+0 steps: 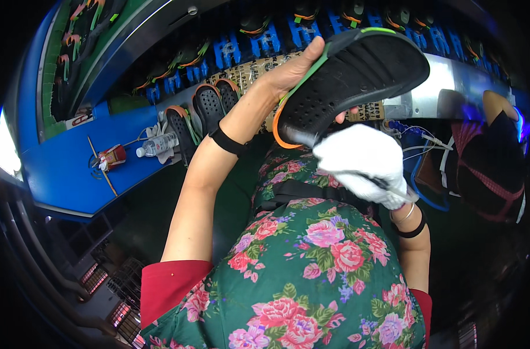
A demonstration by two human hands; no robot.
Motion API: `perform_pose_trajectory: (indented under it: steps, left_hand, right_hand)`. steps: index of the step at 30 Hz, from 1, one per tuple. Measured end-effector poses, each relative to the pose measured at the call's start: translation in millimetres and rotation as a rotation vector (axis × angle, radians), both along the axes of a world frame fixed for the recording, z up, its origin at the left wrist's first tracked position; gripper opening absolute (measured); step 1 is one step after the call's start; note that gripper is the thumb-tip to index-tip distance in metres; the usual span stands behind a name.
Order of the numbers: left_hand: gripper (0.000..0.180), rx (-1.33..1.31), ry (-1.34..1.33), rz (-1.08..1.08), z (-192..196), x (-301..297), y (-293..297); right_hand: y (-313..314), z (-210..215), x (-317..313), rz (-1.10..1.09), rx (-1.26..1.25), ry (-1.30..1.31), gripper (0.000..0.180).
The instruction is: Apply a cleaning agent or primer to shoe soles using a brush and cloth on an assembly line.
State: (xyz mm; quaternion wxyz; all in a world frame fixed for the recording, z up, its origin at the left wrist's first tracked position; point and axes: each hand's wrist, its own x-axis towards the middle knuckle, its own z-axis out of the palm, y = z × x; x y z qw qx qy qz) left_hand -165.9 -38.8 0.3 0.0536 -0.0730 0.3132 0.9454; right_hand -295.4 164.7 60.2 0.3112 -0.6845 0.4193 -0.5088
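Observation:
My bare left hand (294, 67) grips a black clog (340, 84) by its green-edged side and holds it up in front of me. Its ridged surface and small holes face me, and an orange rim runs round the lower end. Thumb and a fingertip show at the edges; the other fingers are behind it. In a white glove, my right hand (361, 160) is closed right at the orange-rimmed end. A pale, blurred spot shows between the glove and the clog; whatever those gloved fingers hold cannot be made out.
To the left, a blue table (64, 168) carries a clear plastic bottle (157, 144), a red container (112, 157) and a thin stick. More black clogs (209, 106) stand beside it. Across the back runs a rack of blue holders (265, 43) with shoes. Another person's arm (497, 107) is at right.

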Motion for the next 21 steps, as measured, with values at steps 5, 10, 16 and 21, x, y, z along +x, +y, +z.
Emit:
perform_pose_trajectory:
  steps: [5, 10, 16, 21]
  left_hand:
    - [0.093, -0.177, -0.100, -0.049, -7.7, -3.3, -2.0]
    - [0.092, -0.207, -0.344, 0.213, -7.0, -3.6, 5.2]
    - [0.067, 0.292, -0.397, 0.560, -55.7, 4.1, 33.3]
    - [0.045, 0.240, -0.262, 0.582, -32.5, 6.3, 71.9]
  right_hand:
    - [-2.3, -4.1, 7.3, 0.141, -0.062, 0.187, 0.038]
    - [-9.8, -2.9, 0.6, -0.074, 0.057, 0.051, 0.015]
    - [1.6, -16.5, -10.8, -0.461, 0.224, -0.261, 0.014]
    - [-6.4, -3.1, -20.3, -0.528, 0.186, 0.096, 0.019]
